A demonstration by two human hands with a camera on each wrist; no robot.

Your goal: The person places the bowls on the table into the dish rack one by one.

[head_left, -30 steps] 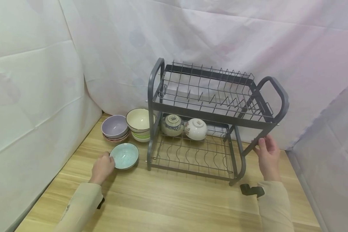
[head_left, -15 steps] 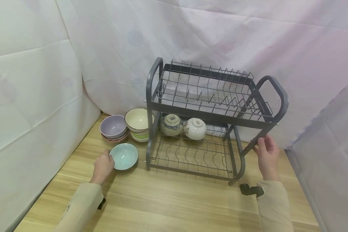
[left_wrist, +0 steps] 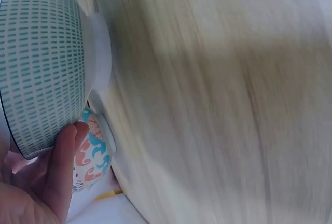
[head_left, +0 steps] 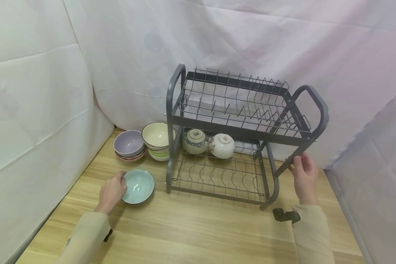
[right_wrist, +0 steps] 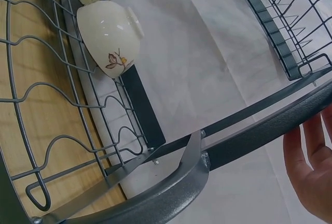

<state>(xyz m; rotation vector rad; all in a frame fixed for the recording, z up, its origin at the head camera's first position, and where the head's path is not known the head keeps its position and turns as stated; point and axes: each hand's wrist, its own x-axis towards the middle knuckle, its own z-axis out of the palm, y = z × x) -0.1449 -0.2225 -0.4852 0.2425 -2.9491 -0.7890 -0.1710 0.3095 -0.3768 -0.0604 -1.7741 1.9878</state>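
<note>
My left hand point(head_left: 111, 192) grips the left rim of a pale turquoise bowl point(head_left: 138, 186), upright and close over the wooden table. The left wrist view shows green dashes on the bowl's outside point(left_wrist: 44, 63), with fingers under its rim. At the right, my right hand point(head_left: 305, 179) holds the side post of a dark grey two-tier dish rack point(head_left: 244, 132), thumb in front and fingers partly hidden behind. On the rack's lower tier, a patterned grey bowl point(head_left: 195, 143) and a white floral bowl point(head_left: 223, 147) lie upside down, side by side at the back.
Left of the rack stand two bowl stacks, one topped by a purple bowl point(head_left: 129, 142), the other by a cream bowl point(head_left: 156, 135). White cloth point(head_left: 125, 73) hangs behind and at both sides of the table point(head_left: 198, 231). The rack's upper tier point(head_left: 237, 97) has upright wire dividers.
My left hand has drawn the turquoise bowl a little toward me and to the left, away from the stacks. The right hand stays on the rack post.
</note>
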